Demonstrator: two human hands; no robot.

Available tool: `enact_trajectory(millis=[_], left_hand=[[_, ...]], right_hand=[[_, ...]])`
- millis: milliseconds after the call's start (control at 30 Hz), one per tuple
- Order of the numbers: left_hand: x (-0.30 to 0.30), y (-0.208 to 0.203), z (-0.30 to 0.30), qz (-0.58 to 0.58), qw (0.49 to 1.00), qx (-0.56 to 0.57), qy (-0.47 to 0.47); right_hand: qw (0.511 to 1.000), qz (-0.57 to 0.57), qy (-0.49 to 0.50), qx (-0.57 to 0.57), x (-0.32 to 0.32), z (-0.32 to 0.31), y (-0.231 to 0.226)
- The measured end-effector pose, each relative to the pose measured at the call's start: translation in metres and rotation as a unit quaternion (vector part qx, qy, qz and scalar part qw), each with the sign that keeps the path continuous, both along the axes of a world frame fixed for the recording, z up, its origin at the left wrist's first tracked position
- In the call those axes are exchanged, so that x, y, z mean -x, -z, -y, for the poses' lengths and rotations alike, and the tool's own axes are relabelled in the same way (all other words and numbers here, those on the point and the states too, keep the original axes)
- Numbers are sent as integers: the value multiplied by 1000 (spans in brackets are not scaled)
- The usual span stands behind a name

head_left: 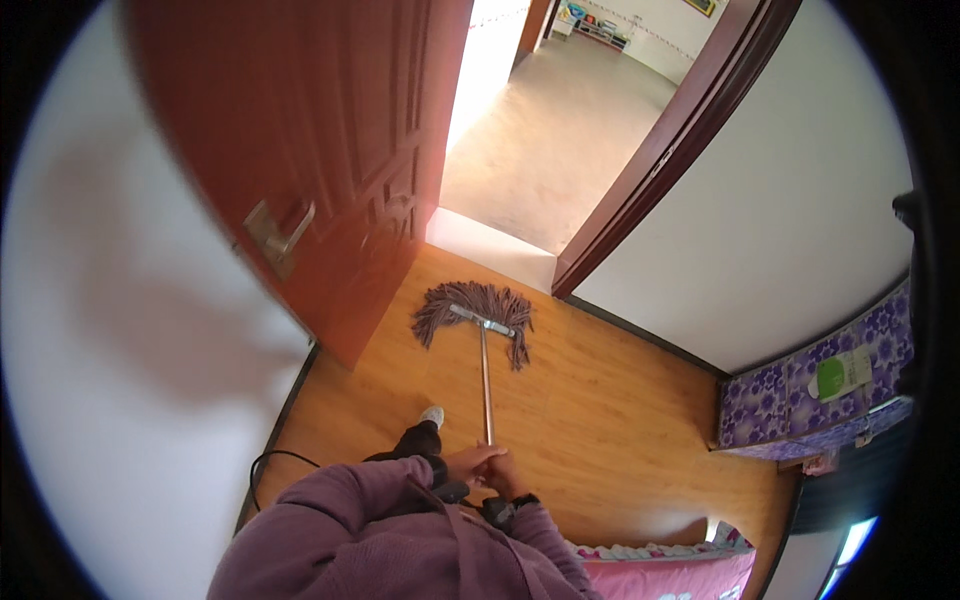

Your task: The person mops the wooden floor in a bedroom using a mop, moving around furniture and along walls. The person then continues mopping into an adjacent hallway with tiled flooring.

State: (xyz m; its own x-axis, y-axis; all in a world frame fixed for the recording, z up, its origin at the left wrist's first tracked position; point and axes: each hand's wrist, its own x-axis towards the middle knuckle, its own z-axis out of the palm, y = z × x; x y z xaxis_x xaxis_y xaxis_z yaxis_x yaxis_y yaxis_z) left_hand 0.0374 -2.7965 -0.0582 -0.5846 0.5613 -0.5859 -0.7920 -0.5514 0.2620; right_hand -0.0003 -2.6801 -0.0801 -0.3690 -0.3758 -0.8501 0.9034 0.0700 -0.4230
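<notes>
A mop (pixel 486 385) with a metal pole stretches away from me across the wooden floor. Its brownish-purple string head (pixel 478 298) lies spread out near the doorway, under a silvery crossbar. Around the upper end of the pole my left hand (pixel 468 462) is closed, coming in from the left. My right hand (pixel 506 476) grips the pole right beside it, and the two hands touch. Parts of the fingers and the pole's very end are hidden by the hands and my purple sleeves.
A red-brown door (pixel 330 130) stands ajar on the left, with a pale threshold (pixel 490 248) beyond the mop. A purple-patterned cabinet (pixel 800 390) stands at the right, a pink-covered bed (pixel 670 575) behind my right arm. A black cable (pixel 270 458) runs by the left wall.
</notes>
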Motion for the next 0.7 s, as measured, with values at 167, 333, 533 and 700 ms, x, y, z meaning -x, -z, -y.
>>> enact_trajectory(millis=[167, 333, 533, 700], left_hand=[[114, -16, 51, 22, 999, 46, -15], [197, 16, 98, -53, 998, 5, -24], [303, 55, 141, 29, 999, 1, -43], [426, 72, 162, 14, 997, 3, -71]], right_hand=[[1000, -22, 20, -6, 116, 56, -13], [999, -42, 21, 14, 206, 103, 9], [993, -95, 64, 4, 302, 156, 47], [999, -20, 16, 23, 434, 175, 70]])
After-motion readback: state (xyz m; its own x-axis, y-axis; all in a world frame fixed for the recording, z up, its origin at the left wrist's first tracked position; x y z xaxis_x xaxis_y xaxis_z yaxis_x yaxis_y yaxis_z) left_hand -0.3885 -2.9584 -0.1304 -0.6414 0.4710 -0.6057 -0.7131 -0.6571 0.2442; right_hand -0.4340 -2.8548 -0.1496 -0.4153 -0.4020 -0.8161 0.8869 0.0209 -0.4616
